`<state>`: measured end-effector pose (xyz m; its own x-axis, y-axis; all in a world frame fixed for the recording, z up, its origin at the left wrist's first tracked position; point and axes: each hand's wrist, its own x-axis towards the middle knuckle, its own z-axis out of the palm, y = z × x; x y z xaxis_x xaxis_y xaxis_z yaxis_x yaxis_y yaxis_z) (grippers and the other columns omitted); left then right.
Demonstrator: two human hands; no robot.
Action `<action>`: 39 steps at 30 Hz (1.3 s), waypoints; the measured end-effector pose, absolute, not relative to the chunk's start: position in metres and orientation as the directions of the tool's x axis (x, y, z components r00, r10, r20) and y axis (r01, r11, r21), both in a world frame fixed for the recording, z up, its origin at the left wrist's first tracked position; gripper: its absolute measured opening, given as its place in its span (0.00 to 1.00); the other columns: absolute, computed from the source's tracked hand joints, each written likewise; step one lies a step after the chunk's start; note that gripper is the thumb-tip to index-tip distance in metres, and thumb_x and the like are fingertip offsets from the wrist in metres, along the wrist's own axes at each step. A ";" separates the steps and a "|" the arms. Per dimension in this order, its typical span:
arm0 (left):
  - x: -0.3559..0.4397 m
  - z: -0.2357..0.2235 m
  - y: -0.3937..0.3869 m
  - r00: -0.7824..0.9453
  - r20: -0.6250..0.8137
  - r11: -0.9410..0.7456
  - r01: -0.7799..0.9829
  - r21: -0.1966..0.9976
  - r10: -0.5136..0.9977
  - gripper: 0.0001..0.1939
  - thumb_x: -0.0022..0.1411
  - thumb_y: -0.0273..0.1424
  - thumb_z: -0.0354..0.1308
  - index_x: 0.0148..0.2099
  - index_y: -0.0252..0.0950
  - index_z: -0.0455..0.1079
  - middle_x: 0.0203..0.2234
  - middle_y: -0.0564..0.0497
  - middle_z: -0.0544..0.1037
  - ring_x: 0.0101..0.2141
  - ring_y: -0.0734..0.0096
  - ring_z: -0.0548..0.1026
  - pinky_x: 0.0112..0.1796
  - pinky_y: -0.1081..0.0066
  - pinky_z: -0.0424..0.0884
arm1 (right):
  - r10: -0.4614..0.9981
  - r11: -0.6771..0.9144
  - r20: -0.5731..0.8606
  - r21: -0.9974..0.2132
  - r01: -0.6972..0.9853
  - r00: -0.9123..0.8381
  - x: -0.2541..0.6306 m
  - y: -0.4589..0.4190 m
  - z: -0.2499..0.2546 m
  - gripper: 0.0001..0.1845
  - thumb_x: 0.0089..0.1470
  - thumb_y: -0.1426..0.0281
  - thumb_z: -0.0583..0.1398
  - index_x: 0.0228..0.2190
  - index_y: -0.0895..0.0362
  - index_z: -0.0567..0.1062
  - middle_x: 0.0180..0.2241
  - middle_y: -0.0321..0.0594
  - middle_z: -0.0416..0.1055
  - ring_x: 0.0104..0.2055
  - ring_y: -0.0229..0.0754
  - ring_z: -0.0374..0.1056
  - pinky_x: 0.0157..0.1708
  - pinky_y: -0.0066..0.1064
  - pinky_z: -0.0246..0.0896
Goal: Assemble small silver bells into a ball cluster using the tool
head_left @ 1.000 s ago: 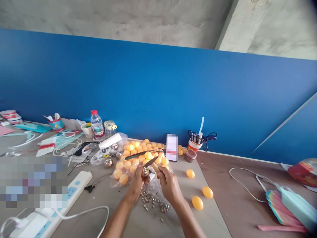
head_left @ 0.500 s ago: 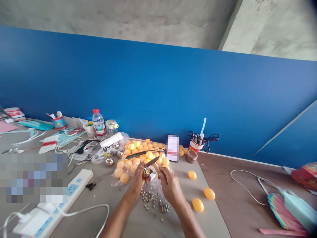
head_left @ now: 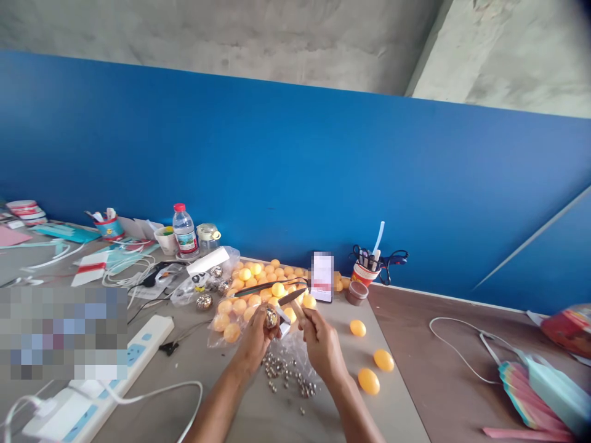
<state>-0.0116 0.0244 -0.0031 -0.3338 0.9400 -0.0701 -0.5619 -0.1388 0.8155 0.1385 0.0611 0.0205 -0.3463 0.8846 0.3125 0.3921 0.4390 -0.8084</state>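
My left hand [head_left: 253, 344] is closed around a ball studded with shiny metal beads [head_left: 271, 317]. The fingers of my right hand [head_left: 322, 339] wrap the wooden handle of a tool with a dark narrow blade [head_left: 292, 297], which appears set across the handle. That blade is above and right of the studded ball, apart from it. A small white box-like piece [head_left: 285, 326] shows beside my left fingers, partly hidden. Beneath my hands, loose metal beads [head_left: 277, 367] are scattered on the table by clear plastic. Behind them lies a plastic bag of orange balls [head_left: 231, 333].
Three loose orange balls [head_left: 369, 381] lie right of my right arm. A phone [head_left: 322, 277] stands upright behind the hands, near a lidded brown tub [head_left: 357, 293] and a cup of pens [head_left: 366, 272]. More studded balls [head_left: 204, 301], a water bottle [head_left: 185, 231] and a power strip [head_left: 133, 354] are leftward.
The tool's blade has moved up and away from the studded ball, with my right hand slightly rightward. The studded ball is a little higher. One loose orange ball has shifted left.
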 end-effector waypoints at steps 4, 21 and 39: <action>-0.015 -0.002 0.027 -0.345 -0.113 -0.157 -0.662 0.732 0.932 0.15 0.55 0.43 0.58 0.31 0.35 0.67 0.18 0.56 0.69 0.15 0.78 0.60 0.23 0.70 0.66 | 0.899 0.438 0.367 -0.757 0.485 -0.239 0.141 0.068 0.010 0.15 0.58 0.68 0.49 0.39 0.58 0.73 0.30 0.42 0.76 0.29 0.42 0.70 0.29 0.28 0.60; -0.017 0.007 0.020 -0.284 -0.195 -0.134 -0.822 0.554 0.939 0.18 0.52 0.44 0.64 0.35 0.35 0.68 0.20 0.55 0.72 0.16 0.79 0.63 0.26 0.71 0.68 | 0.899 0.418 0.333 -0.459 0.784 -0.285 0.144 0.080 -0.021 0.12 0.54 0.77 0.53 0.39 0.57 0.73 0.38 0.43 0.75 0.39 0.45 0.70 0.40 0.34 0.53; -0.018 0.008 0.020 -0.344 -0.206 -0.162 -0.787 0.595 0.916 0.12 0.52 0.36 0.63 0.34 0.35 0.66 0.19 0.56 0.71 0.15 0.79 0.62 0.24 0.72 0.67 | 0.790 0.598 0.515 -0.525 0.606 -0.333 0.136 0.068 -0.009 0.13 0.57 0.75 0.52 0.39 0.56 0.75 0.37 0.44 0.74 0.40 0.46 0.69 0.40 0.35 0.57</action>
